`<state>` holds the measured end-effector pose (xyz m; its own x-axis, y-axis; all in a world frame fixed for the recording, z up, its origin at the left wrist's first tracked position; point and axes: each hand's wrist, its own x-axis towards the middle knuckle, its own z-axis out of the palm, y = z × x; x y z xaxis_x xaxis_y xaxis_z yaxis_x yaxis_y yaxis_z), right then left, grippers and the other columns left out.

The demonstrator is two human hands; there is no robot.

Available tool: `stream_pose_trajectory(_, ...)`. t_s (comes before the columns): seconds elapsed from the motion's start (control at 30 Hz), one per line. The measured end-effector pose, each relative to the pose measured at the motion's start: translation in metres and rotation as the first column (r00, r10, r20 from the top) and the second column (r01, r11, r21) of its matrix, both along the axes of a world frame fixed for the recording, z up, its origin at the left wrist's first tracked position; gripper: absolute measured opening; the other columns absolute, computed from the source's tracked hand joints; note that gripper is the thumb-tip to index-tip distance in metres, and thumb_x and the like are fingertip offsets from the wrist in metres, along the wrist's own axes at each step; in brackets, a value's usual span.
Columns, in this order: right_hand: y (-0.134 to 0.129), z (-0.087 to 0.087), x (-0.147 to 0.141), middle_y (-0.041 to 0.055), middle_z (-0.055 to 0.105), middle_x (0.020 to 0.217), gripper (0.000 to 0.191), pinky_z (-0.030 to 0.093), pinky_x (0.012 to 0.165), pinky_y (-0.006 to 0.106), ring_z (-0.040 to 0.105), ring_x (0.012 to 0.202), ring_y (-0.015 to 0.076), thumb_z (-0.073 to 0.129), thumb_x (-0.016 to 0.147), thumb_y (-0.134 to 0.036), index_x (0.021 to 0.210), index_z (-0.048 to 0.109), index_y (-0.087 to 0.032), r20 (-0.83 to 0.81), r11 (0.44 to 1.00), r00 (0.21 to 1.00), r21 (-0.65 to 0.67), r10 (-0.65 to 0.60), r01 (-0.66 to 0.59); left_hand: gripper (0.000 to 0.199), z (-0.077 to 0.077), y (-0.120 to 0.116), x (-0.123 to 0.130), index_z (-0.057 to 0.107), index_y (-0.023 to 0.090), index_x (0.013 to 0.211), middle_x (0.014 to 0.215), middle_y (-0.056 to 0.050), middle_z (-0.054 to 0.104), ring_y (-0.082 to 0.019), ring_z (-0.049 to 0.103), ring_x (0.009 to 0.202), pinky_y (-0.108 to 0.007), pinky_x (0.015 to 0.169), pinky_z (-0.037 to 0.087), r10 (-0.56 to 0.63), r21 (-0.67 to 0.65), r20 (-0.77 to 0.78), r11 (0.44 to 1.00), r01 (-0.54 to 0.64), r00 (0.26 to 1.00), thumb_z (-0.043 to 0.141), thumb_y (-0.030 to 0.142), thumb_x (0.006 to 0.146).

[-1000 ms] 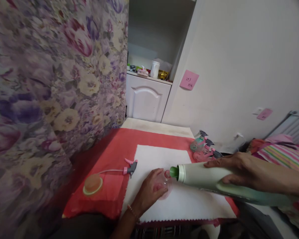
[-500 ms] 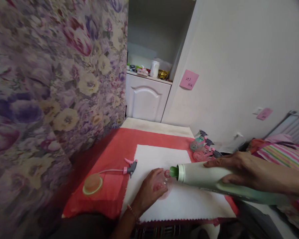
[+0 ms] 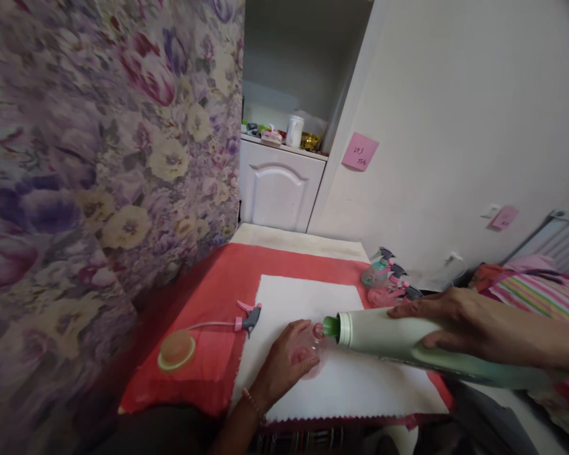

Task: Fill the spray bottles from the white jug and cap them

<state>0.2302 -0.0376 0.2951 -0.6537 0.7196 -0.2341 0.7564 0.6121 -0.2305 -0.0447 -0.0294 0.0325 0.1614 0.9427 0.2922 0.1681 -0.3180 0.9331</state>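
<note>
My left hand [image 3: 287, 357] is closed around a clear pink spray bottle [image 3: 315, 354] that has no spray head on and stands on a white cloth [image 3: 303, 297]. In my right hand [image 3: 450, 325] is a large pale green bottle [image 3: 379, 332], tipped almost level. Its green spout [image 3: 330, 326] is right at the mouth of the pink bottle; whether liquid flows cannot be seen. To the left lies a grey and pink spray head [image 3: 250, 317] with its tube. The tube's end reaches an orange round cap with a pale rim [image 3: 176, 351].
Several spray bottles [image 3: 379, 272] stand at the table's right edge, near the wall. Red cloth [image 3: 203, 284] covers the table beneath the white one. A floral curtain [image 3: 123, 158] rises on the left, a white cabinet [image 3: 282, 189] behind. Striped fabric [image 3: 540, 297] lies at right.
</note>
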Motion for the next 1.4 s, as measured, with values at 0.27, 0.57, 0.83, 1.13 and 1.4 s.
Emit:
stream_pose_trajectory(0.27,-0.0008,0.0016,-0.0018,0.0067,0.065,0.129,0.047,0.053,0.089,0.034,0.066,0.107,0.0274,0.054,0.090,-0.044,0.134,0.054,-0.029,0.004,1.000,1.000,0.000,0.012,-0.012,0.056,-0.0013,0.0007,0.0000,0.052,0.024,0.128,0.136,-0.009,0.054,-0.026,0.049,0.127,-0.042,0.109,0.038,-0.001,-0.007,-0.013,1.000,0.001,1.000,0.066,0.018,0.074)
stream_pose_trajectory(0.57,-0.0007,0.0013,-0.0019,0.0101,0.066,0.126,0.047,0.054,0.090,0.039,0.068,0.103,0.0290,0.055,0.090,-0.041,0.134,0.055,-0.027,-0.007,0.998,0.999,0.041,0.040,-0.040,0.056,-0.0001,0.0007,0.0002,0.054,0.024,0.127,0.136,-0.009,0.055,-0.028,0.049,0.127,-0.044,0.108,0.039,-0.011,-0.037,0.011,0.999,0.012,1.000,0.068,0.020,0.073)
stream_pose_trajectory(0.83,-0.0017,0.0023,-0.0018,0.0089,0.064,0.130,0.047,0.053,0.090,0.037,0.066,0.107,0.0284,0.053,0.091,-0.043,0.135,0.053,-0.028,0.017,1.000,1.000,0.011,0.020,-0.021,0.056,-0.0012,0.0011,0.0003,0.052,0.024,0.127,0.134,-0.009,0.056,-0.026,0.051,0.125,-0.044,0.110,0.037,-0.005,-0.007,-0.013,1.000,0.005,1.000,0.066,0.016,0.073)
stream_pose_trajectory(1.13,0.0004,0.0007,-0.0005,0.0066,0.063,0.131,0.046,0.052,0.090,0.036,0.065,0.109,0.0267,0.051,0.092,-0.044,0.136,0.052,-0.030,0.031,1.000,0.999,0.013,0.024,-0.025,0.056,-0.0008,0.0011,-0.0009,0.052,0.023,0.127,0.134,-0.009,0.055,-0.026,0.050,0.125,-0.042,0.110,0.037,-0.004,0.001,-0.041,1.000,0.004,0.999,0.068,0.018,0.073)
stream_pose_trajectory(1.4,0.0009,0.0002,-0.0018,0.0060,0.064,0.130,0.047,0.054,0.088,0.034,0.066,0.107,0.0265,0.052,0.091,-0.044,0.135,0.053,-0.030,0.029,1.000,0.999,0.015,0.026,-0.026,0.057,-0.0023,0.0020,-0.0002,0.051,0.023,0.127,0.134,-0.008,0.055,-0.025,0.050,0.125,-0.042,0.111,0.035,0.002,0.010,-0.057,1.000,-0.001,0.998,0.067,0.017,0.073)
